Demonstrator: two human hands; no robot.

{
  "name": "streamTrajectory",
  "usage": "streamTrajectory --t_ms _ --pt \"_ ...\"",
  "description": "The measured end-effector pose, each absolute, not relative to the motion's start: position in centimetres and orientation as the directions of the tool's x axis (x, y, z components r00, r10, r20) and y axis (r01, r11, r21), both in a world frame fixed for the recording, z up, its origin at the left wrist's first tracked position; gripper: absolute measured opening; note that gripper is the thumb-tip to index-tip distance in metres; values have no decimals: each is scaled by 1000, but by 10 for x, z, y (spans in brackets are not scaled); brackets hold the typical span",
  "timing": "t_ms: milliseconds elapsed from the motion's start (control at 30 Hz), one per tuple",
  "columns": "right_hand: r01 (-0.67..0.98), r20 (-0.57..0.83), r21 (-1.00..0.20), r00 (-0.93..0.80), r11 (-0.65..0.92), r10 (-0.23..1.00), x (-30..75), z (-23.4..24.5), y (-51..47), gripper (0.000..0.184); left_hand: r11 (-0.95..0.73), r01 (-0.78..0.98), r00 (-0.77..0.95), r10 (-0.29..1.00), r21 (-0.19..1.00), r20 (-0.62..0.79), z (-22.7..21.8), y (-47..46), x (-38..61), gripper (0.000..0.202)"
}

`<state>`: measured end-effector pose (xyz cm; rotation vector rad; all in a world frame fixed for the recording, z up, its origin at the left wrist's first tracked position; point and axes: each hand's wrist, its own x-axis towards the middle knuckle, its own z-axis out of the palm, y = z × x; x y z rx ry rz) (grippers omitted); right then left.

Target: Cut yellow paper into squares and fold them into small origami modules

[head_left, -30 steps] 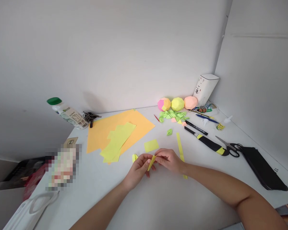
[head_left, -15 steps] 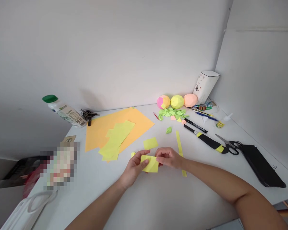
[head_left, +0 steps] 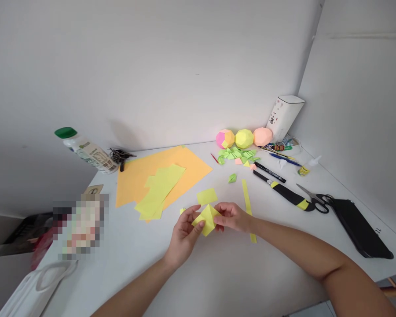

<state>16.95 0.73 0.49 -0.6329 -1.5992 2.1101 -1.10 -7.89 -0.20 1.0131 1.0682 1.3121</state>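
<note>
A square of yellow paper with a crease is held between both hands above the white table, one corner pointing away from me. My left hand pinches its left side, thumb on top. At the right corner, the fingers of my right hand are closed on the same paper. Just beyond lies a flat yellow paper piece. A narrow yellow strip runs beside my right hand and partly under the wrist. Behind my left fingers a small yellow bit shows in part.
Yellow sheets lie on orange paper at left. Green folded pieces sit before three faceted paper balls. At right are a utility knife, scissors, a marker and a black case.
The yellow paper has turned from lying straight to corner-up, and a crease now shows across it. Both hands still hold it in nearly the same place.
</note>
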Motion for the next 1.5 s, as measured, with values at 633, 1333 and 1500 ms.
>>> streamTrajectory --t_ms 633,1333,1500 --pt "-27 257 -945 -679 327 688 166 6 -4 29 -101 -113 -136 987 988 85 -6 -81 -5 43" --pt "-43 336 -914 -639 404 692 165 7 -3 18 37 -359 -75 995 932 -68 -4 -74 -9 18" --pt "-18 337 -905 -643 426 688 164 7 -2 20 8 -360 -79 996 933 -39 -3 -72 -9 13"
